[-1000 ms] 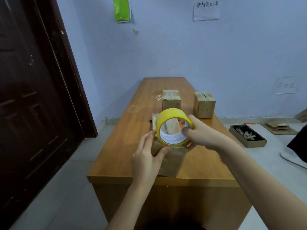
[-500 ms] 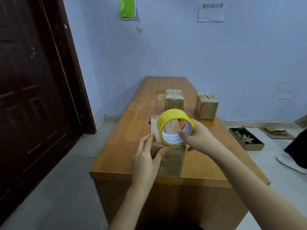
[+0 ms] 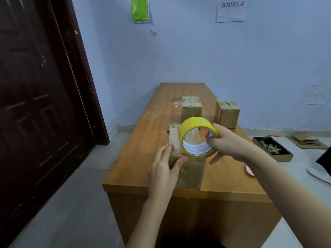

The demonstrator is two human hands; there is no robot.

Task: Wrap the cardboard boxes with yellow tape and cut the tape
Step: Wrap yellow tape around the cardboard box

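Note:
A cardboard box (image 3: 192, 173) stands near the front edge of the wooden table (image 3: 143, 153). On its top stands a yellow tape roll (image 3: 193, 123) on edge, its hole facing me. My right hand (image 3: 231, 145) grips the roll from the right, a finger hooked inside the core. My left hand (image 3: 165, 169) rests on the box's near left corner, the thumb pressing the front top edge just below the roll. Two more cardboard boxes (image 3: 191, 109) (image 3: 227, 113) stand farther back on the table.
A dark door (image 3: 35, 104) fills the left side. On the floor at right lie a shallow box of scraps (image 3: 272, 149) and flat cardboard pieces (image 3: 306, 141). A pink round object (image 3: 249, 170) shows at the table's right edge. Someone's foot (image 3: 320, 172) is at far right.
The view has drifted slightly. My right hand has shifted its hold on the roll, which now sits a little more to the right on the box. The left hand stays on the box.

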